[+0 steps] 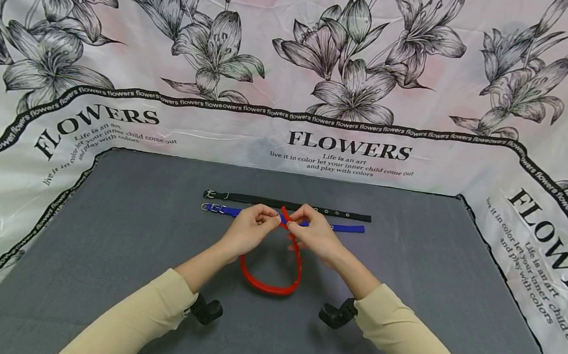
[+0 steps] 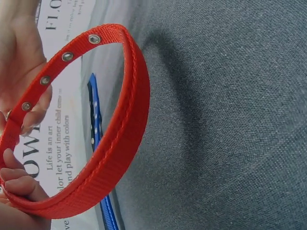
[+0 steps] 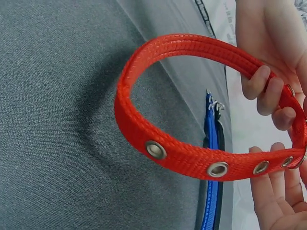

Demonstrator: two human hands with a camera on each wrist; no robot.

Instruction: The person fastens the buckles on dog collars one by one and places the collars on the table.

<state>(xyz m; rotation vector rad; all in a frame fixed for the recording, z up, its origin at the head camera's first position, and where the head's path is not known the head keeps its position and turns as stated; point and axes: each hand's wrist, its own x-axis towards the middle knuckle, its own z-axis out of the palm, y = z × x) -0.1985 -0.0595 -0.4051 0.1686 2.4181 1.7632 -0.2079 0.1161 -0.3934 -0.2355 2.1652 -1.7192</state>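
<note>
- While both hands pinch its ends, the red collar [image 1: 272,281] hangs looped, loop toward the person.
- Left hand [image 1: 248,231] and right hand [image 1: 315,236]: fingers curled on strap.

The hands [image 1: 283,229] covered where the ends of the red collar [image 1: 272,281] met, so its buckle could not be made out. They also hid the middle of the blue collar [image 1: 346,228]. Both wrist views cut the hands off at the frame edges.
</note>
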